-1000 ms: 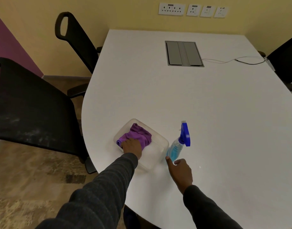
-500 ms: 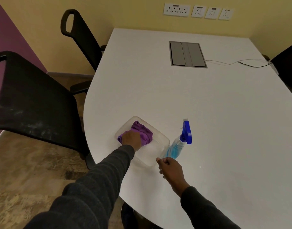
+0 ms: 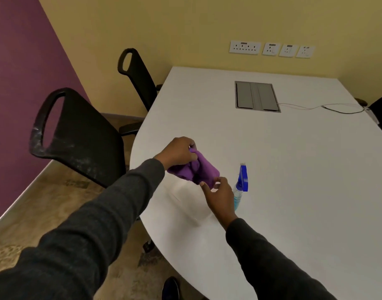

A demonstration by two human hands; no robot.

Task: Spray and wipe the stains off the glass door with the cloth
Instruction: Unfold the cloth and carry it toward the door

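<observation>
Purple microfibre cloth (image 3: pixel 194 169) now lifted out of tray, my left hand (image 3: pixel 178 151) clenched on it, right hand (image 3: pixel 219 192) pinching its corner. Blue-trigger spray bottle (image 3: pixel 240 185) untouched on white table (image 3: pixel 293 180); spraying next.

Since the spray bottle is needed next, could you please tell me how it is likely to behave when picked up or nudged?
The spray bottle stands upright on the table, tall and narrow, so a sideways nudge could probably tip it. Its blue liquid shows only low in the body, so it is likely fairly light. The smooth clear body may be somewhat slippery.
</observation>
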